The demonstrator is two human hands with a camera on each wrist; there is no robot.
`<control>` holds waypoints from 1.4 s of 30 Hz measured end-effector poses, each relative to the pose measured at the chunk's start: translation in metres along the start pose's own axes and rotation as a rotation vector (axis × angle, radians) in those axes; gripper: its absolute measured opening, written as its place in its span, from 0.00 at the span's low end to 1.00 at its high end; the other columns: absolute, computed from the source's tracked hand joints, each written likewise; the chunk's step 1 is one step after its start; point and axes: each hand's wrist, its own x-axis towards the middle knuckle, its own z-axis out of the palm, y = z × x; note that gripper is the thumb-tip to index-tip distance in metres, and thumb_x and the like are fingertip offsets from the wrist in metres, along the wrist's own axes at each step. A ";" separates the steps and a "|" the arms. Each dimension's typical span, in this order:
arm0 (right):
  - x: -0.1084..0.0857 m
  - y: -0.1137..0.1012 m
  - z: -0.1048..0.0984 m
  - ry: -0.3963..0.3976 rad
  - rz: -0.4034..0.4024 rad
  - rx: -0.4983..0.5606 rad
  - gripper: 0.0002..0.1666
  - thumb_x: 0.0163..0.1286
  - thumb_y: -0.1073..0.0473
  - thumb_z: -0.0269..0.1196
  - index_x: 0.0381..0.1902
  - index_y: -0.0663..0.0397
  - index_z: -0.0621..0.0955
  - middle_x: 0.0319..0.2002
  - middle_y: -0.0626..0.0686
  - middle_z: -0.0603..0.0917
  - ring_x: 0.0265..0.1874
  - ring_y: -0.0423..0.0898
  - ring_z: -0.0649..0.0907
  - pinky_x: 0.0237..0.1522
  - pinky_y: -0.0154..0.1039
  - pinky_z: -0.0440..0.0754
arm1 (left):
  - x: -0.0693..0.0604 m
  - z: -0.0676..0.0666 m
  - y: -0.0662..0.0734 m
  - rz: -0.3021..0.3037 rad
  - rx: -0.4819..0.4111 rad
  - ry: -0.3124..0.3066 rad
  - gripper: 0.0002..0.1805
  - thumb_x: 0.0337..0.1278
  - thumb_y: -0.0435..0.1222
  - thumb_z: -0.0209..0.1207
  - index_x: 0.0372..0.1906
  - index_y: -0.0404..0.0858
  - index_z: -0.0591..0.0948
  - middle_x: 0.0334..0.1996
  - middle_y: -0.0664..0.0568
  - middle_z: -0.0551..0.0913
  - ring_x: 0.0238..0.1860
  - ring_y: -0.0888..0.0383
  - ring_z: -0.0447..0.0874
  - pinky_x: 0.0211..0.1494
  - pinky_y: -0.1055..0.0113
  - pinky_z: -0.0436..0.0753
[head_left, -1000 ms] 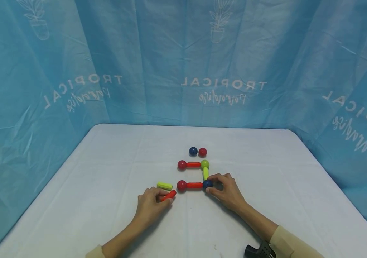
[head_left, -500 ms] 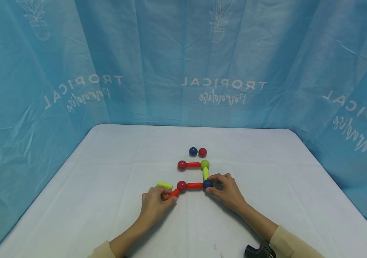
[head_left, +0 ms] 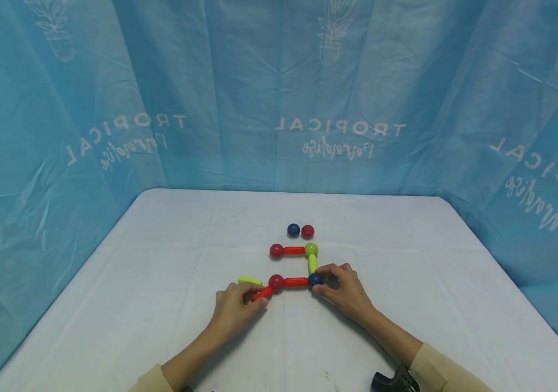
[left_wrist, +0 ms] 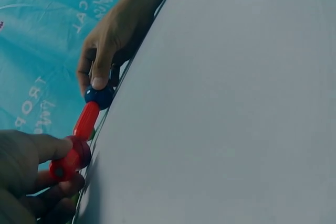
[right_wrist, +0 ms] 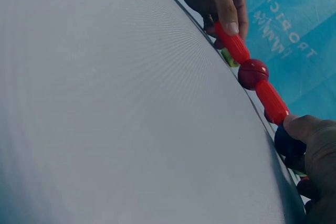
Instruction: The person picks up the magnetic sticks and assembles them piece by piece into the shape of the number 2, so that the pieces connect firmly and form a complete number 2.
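Observation:
My left hand [head_left: 233, 311] pinches a red stick [head_left: 262, 294] between thumb and fingers, its far end touching the lower red ball [head_left: 276, 282]. From that ball another red stick [head_left: 295, 281] runs right to a blue ball [head_left: 315, 280], which my right hand [head_left: 346, 294] holds between thumb and index finger. A yellow-green stick [head_left: 312, 263] links the blue ball to a green ball [head_left: 311, 250]; a further red stick [head_left: 294, 250] joins that one to the upper red ball [head_left: 276, 251]. In the right wrist view the held stick [right_wrist: 232, 42] meets the red ball [right_wrist: 253, 74].
A loose yellow-green stick [head_left: 250, 280] lies just beyond my left fingers. Behind the joined pieces sit a loose blue ball [head_left: 293, 230] and a loose red ball [head_left: 307, 232]. Blue printed curtains [head_left: 259, 98] surround the white table [head_left: 200, 228] at the back and sides.
My left hand has moved slightly right and brought its red stick from beside the lower red ball into contact with it. My right hand has stayed at the blue ball.

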 end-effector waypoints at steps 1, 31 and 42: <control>0.000 0.000 0.000 -0.001 -0.001 -0.001 0.20 0.53 0.51 0.72 0.45 0.39 0.81 0.40 0.43 0.80 0.43 0.43 0.71 0.44 0.39 0.70 | 0.000 -0.001 -0.001 0.003 -0.007 -0.021 0.18 0.45 0.40 0.68 0.45 0.44 0.84 0.29 0.58 0.80 0.33 0.61 0.69 0.40 0.62 0.58; -0.001 0.000 -0.001 -0.008 0.005 0.000 0.20 0.53 0.51 0.72 0.46 0.39 0.81 0.41 0.44 0.79 0.43 0.43 0.71 0.44 0.39 0.70 | 0.010 -0.024 -0.017 0.145 -0.108 -0.364 0.27 0.48 0.37 0.67 0.58 0.48 0.78 0.52 0.55 0.79 0.54 0.57 0.72 0.60 0.52 0.69; 0.000 0.000 -0.001 -0.006 0.011 0.001 0.20 0.53 0.51 0.72 0.45 0.38 0.81 0.41 0.44 0.79 0.43 0.43 0.71 0.44 0.39 0.70 | 0.000 -0.005 -0.003 0.118 -0.046 -0.193 0.28 0.40 0.38 0.71 0.53 0.44 0.79 0.39 0.60 0.84 0.51 0.58 0.73 0.56 0.50 0.68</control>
